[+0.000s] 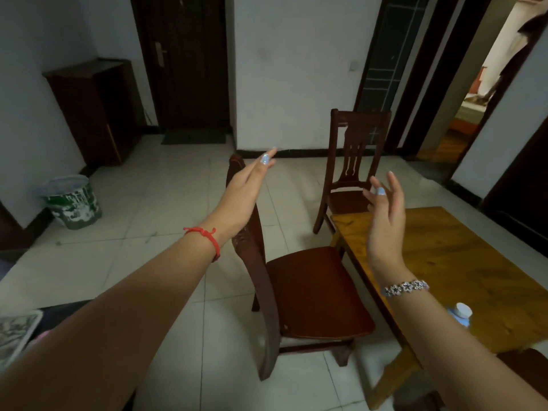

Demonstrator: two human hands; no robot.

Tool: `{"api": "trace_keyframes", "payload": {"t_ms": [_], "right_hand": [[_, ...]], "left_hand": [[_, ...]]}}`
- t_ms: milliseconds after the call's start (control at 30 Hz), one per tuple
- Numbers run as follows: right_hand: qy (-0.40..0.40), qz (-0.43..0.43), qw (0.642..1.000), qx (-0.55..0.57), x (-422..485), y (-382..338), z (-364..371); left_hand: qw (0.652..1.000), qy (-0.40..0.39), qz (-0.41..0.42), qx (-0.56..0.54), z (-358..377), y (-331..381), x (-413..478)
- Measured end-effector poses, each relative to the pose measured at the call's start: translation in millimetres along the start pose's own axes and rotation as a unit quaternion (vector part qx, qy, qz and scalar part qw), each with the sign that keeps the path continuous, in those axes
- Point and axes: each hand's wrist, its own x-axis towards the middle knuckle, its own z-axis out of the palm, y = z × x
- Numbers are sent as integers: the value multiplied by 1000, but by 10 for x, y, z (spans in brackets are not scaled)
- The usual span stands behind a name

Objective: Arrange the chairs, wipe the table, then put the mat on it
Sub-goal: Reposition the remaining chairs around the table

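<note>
- Reaching over the near chair (314, 289), a person held out both hands: the left hand (246, 188) flat with straight fingers, the right hand (385, 215) loosely spread. Neither held anything.
- The near chair stood just beside the table (462, 256), seat toward it; the far chair (355, 161) stood at the table's far end.
- Chair-arranging appeared to be the step in hand. The next move likely called for gripping the near chair's back and sliding it in.
- A white-capped bottle (461, 314) sat on the table; a bucket (72, 201), well apart from the table, bore green print — unreadable.
- A patterned piece (14, 330), far from the table, was possibly the mat — impossible to tell.
</note>
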Motion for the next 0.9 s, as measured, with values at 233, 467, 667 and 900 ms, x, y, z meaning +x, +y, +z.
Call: {"api": "trace_keyframes", "payload": {"t_ms": [233,467,667,900], "right_hand": [[61,17,998,-28,500,495,724],[77,24,993,-86,996,773,1190],[67,68,981,-168,1156,970,1498],[62,137,965,-214,1131,1017,1924]], "left_hand": [[991,-124,-13,49,-242,-522,1005],[964,-255,-20,66,-401,-1032,1891],[937,-342,-36,51,-266,-1382,2545],[813,-564,-42,140,-206,-1687,3056]]}}
